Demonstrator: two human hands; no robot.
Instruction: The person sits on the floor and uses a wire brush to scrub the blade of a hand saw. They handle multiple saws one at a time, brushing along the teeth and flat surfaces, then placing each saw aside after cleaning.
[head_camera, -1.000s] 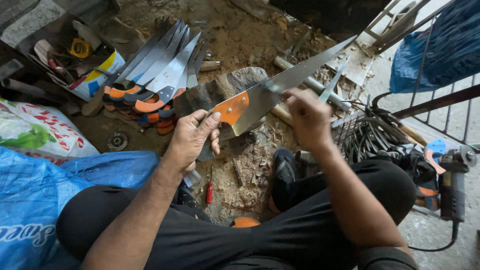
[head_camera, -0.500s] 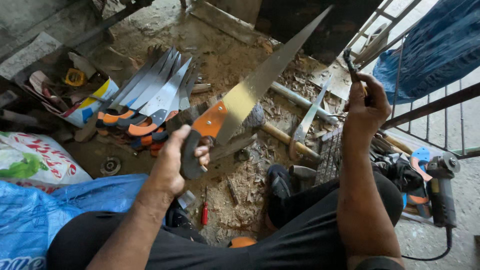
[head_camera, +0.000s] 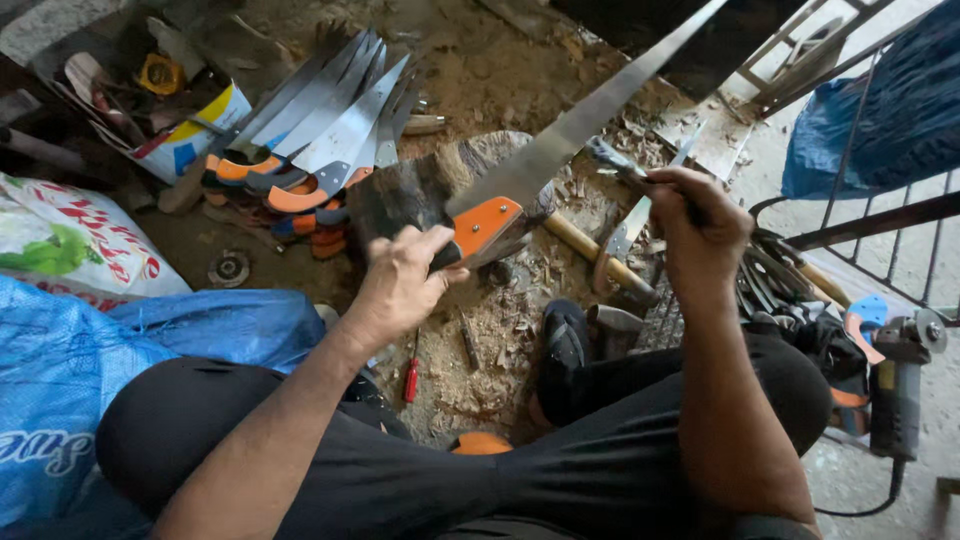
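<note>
My left hand (head_camera: 405, 285) grips the orange and black handle of a handsaw (head_camera: 560, 145); its long steel blade rises up and to the right past the frame's top. My right hand (head_camera: 700, 225) is closed on a thin dark metal tool (head_camera: 615, 160), whose tip points at the blade's lower edge. Under the saw stands a dark wooden block (head_camera: 410, 190) on the dirt floor. A fanned pile of similar saws (head_camera: 320, 140) with orange handles lies to the left.
A hammer (head_camera: 590, 255) lies beside the block among wood chips. A red screwdriver (head_camera: 411, 375) lies between my legs. Blue sacks (head_camera: 90, 370) sit at left, an angle grinder (head_camera: 900, 385) and loose tools at right, a cluttered box (head_camera: 170, 125) far left.
The saw has swung from nearly flat on the block to steeply raised. My right hand left the blade, lifted away to the right, then came back toward the blade with the thin tool.
</note>
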